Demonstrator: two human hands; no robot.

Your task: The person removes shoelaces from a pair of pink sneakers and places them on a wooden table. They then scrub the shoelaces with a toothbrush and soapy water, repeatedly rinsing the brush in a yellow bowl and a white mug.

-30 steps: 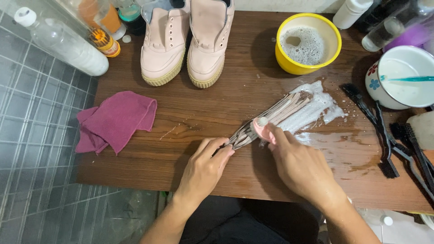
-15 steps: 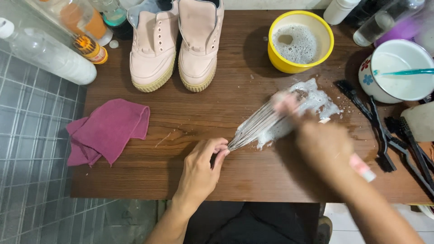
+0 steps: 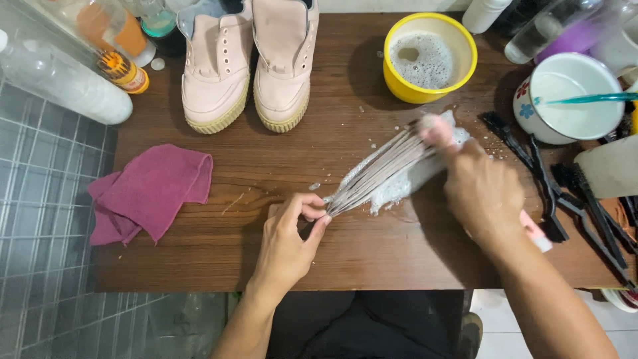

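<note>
A brown wooden desk (image 3: 199,266) stands on a grey tiled floor (image 3: 40,219). The left hand (image 3: 289,242) rests on the desk near the front edge. Its grip is pressed together, pinching one end of a bunch of pale shoelaces (image 3: 379,176). The laces lie flat on the desk and stretch up and to the right, covered in white soapy foam (image 3: 399,189). The right hand (image 3: 482,193) is closed around a pink brush (image 3: 535,229), and the brush head presses on the far end of the laces. The handle sticks out below the wrist.

Left of the hands lies a crumpled dark pink cloth (image 3: 149,193), well apart from the laces. At the back of the desk stand two pale pink shoes (image 3: 249,60) side by side, with no laces in them. Beside them on the right is a yellow bowl (image 3: 432,56) full of bubbly water. Further right is a white cup (image 3: 571,100) with a teal stick lying across it. Black brushes (image 3: 565,193) lie along the right edge. Plastic bottles (image 3: 73,73) lie at the back left corner.
</note>
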